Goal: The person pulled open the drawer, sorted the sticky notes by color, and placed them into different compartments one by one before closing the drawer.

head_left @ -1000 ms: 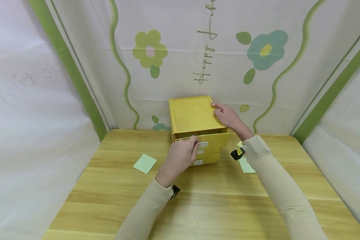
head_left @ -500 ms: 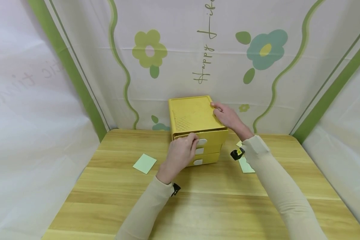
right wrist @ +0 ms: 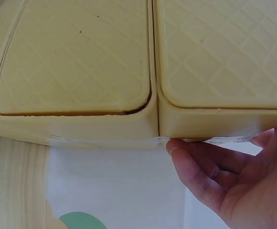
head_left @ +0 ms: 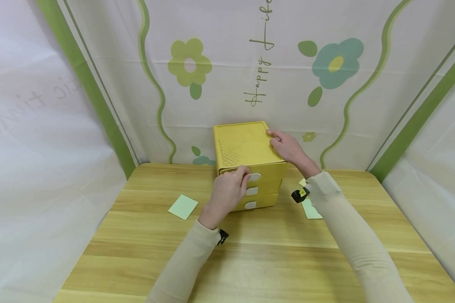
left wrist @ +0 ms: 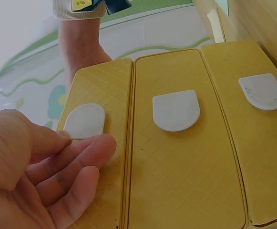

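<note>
A yellow three-drawer cabinet stands against the back curtain, its three drawer fronts carrying white tab handles. My left hand pinches the top drawer's white handle between thumb and fingers. That drawer is flush or nearly flush with the cabinet. The middle handle and the bottom handle are untouched. At the cabinet's upper right edge my right hand holds on, fingers bent against the side in the right wrist view. What lies inside the drawers is hidden.
A pale green paper square lies on the wooden table left of the cabinet. Another green paper and a small yellow one lie partly under the right forearm. White printed curtains enclose the table's back and sides.
The top drawer has slid inward, and the gap above its front has closed. My left hand moved slightly with its handle; the right hand has stayed on the cabinet's edge.
</note>
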A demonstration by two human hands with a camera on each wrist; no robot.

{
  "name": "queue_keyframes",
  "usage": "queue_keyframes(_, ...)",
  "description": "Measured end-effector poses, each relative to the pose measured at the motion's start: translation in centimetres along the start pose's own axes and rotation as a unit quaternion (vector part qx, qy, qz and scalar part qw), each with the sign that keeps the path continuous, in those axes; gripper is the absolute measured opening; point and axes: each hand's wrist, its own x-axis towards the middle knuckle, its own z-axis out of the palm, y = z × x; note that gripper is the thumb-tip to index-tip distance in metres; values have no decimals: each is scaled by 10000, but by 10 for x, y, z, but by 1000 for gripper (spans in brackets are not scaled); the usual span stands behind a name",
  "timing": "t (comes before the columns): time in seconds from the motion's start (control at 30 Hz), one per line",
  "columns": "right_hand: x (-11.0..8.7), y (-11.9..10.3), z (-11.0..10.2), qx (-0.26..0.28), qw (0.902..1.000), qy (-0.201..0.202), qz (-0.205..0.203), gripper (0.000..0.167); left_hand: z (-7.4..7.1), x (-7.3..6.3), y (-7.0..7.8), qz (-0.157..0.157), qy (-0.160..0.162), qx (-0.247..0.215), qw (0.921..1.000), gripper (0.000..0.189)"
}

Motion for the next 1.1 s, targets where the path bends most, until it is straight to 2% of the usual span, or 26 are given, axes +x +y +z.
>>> queue_keyframes(0.47, -1, 0, 0, 58, 10000, 21, 46, 54, 2, 1, -3, 19, 95, -55, 9999, 9)
queue_keyframes(0.8, 0, -1, 1, 52, 10000, 22, 44, 54, 5, -1, -9, 109, 190, -339, 9992, 9)
queue_keyframes(1.1, 0, -1, 2, 79, 10000, -7, 28, 54, 6, -7, -12, 105, 49, -659, 9978, 11)
